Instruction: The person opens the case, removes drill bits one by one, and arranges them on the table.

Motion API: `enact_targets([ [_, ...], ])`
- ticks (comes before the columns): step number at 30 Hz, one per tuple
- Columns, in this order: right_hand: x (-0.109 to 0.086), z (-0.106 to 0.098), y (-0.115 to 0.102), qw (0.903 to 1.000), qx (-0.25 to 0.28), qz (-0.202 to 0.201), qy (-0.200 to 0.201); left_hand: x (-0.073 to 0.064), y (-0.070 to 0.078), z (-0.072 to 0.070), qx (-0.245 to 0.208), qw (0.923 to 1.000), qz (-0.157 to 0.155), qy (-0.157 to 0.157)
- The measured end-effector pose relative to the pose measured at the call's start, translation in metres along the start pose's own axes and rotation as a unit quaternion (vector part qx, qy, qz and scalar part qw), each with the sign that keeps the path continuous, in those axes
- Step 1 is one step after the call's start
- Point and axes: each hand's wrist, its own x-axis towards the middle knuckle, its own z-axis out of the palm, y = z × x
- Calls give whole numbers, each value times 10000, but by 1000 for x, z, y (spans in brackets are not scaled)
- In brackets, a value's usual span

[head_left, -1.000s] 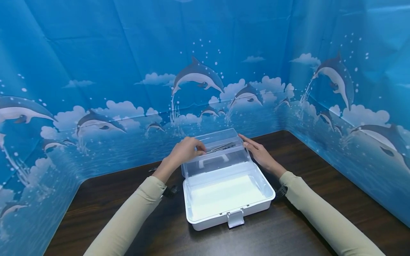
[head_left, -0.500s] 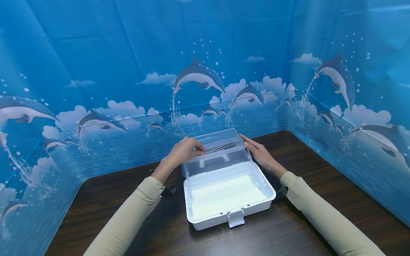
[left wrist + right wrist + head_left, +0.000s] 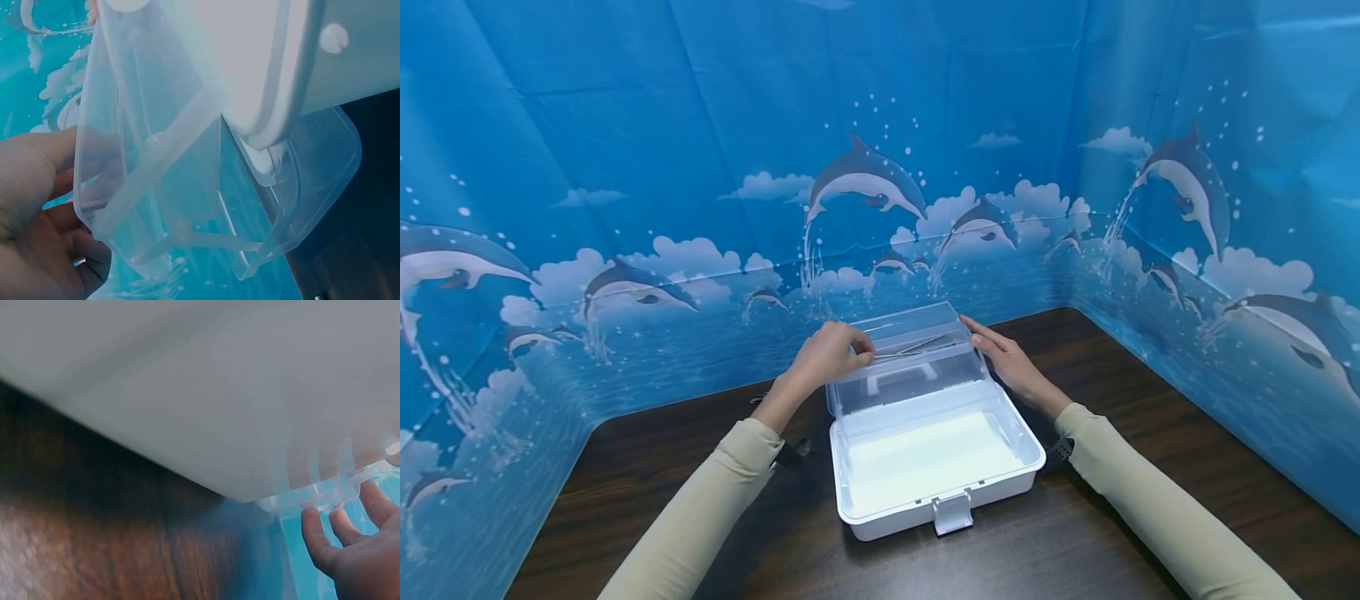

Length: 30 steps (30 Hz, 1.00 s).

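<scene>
In the head view, a white storage box (image 3: 940, 521) stands with its clear hinged lid and trays (image 3: 925, 379) swung up at the back. Slim silver tools (image 3: 921, 343) lie in the upper clear tray; their exact kind is too small to tell. My left hand (image 3: 831, 354) reaches in at the tray's left end and pinches one slim metal tool by its end. In the left wrist view, that hand's curled fingers (image 3: 87, 244) show partly through the clear plastic (image 3: 150, 187). My right hand (image 3: 1011, 362) rests against the right end, its fingers (image 3: 315, 534) extended and touching the clear plastic.
The box's white lower compartment (image 3: 932, 458) faces me, its latch (image 3: 952, 512) hanging at the front. A small metal item (image 3: 758, 398) lies on the dark wooden table (image 3: 647, 475) behind my left wrist. Blue dolphin-print curtains (image 3: 737, 125) stand behind the table and to the right.
My left hand has shifted slightly left, and more of the slim metal tool shows at its fingertips. The tools in the tray lie a little differently. My right hand stays in place.
</scene>
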Motion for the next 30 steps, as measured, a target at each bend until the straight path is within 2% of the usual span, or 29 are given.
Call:
enact_targets([
  [9, 0, 2, 0, 10000, -10, 13, -37, -9, -9, -2, -282, 9988, 159, 380],
  [21, 1, 1, -2, 10000, -82, -46, -7, -22, -18, -15, -312, 9954, -10, 911],
  [30, 0, 1, -1, 10000, 25, -30, -58, -33, -31, -21, -562, 9926, -152, 1064],
])
